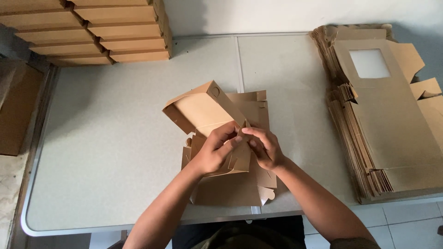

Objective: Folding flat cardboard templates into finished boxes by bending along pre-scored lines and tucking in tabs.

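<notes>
A brown cardboard box (201, 109), half folded, lies tilted on the middle of the grey table (106, 138). My left hand (215, 151) grips its near flaps from the left. My right hand (264, 147) pinches the same flaps from the right, fingertips meeting the left hand's. The box's far end is raised and shows a round notch. Part of the folded corner is hidden behind my fingers.
A tall stack of flat box blanks (387, 120), the top one with a square window, fills the table's right side. Several finished closed boxes (97, 32) are stacked at the back left. A brown board (14, 106) sits off the left edge.
</notes>
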